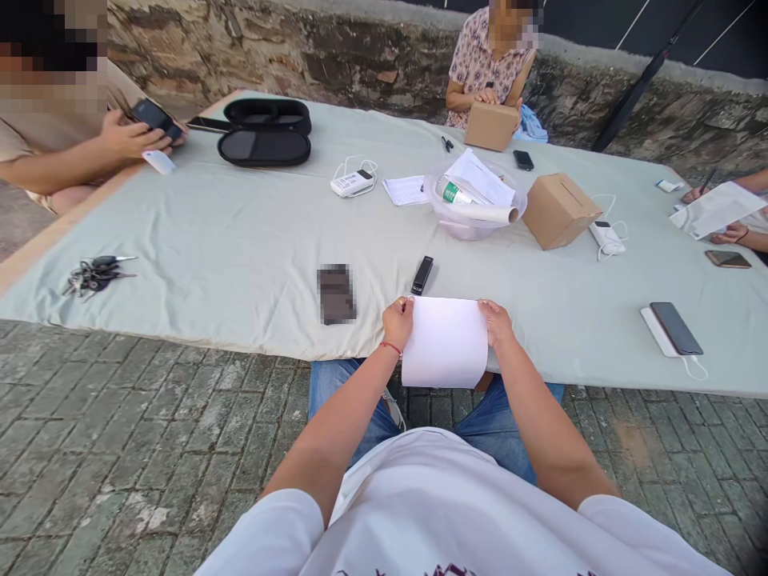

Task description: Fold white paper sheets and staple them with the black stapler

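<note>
A sheet of white paper (445, 344) hangs between my two hands over the front edge of the table, its lower end curving down above my lap. My left hand (398, 320) pinches its upper left corner, thumb on top. At the upper right corner my right hand (495, 322) grips it the same way. No writing shows on the side facing me. Just beyond the paper's top edge, near my left hand, lies a black stapler (422, 275). Farther left is a dark rectangular item (337, 294), blurred out.
The cloth-covered table (240, 240) also bears keys (96, 274), a black case (265, 148), a plastic basin (462, 228) of papers, a cardboard box (558, 212), power banks and a phone (677, 328). Several people sit around it, one holding another box (490, 126).
</note>
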A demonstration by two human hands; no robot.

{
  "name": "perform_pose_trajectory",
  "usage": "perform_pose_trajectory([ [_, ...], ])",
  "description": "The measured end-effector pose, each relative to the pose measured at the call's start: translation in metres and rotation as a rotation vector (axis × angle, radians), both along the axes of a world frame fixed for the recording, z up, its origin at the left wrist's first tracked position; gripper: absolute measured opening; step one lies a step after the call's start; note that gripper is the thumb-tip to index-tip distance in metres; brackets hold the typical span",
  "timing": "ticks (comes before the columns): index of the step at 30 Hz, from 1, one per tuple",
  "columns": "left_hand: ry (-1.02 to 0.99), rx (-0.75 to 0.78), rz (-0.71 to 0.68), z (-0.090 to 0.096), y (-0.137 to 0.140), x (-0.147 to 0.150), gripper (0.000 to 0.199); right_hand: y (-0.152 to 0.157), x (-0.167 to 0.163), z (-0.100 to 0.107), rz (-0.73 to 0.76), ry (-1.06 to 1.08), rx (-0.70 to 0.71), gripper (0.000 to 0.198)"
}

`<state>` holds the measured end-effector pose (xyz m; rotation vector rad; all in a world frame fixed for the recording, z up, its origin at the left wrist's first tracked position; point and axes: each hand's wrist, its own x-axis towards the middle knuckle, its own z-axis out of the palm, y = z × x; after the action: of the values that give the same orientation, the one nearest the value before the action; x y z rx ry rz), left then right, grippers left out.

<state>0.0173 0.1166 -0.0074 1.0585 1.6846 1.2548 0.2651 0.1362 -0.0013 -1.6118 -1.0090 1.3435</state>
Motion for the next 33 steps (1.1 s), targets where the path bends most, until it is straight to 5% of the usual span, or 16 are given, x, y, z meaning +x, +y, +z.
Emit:
perform_pose_trajectory([
  [15,0.084,-0.026,-0.057,0.005,-0.001,-0.002,0.043,-0.003,-0.001,0.006,0.001,-0.002,0.039,0.039],
  [24,-0.034,0.025,-0.112,0.004,-0.006,-0.007,0.042,0.028,0.004,0.038,0.610,-0.620,0.089,0.032],
  [27,-0.038,0.053,-0.122,0.004,-0.006,-0.008,0.043,0.037,-0.017,0.048,0.689,-0.814,0.272,0.035],
  [33,-0.070,0.041,-0.136,0.004,-0.007,-0.009,0.041,0.042,-0.070,0.050,0.993,-0.714,0.489,0.039],
])
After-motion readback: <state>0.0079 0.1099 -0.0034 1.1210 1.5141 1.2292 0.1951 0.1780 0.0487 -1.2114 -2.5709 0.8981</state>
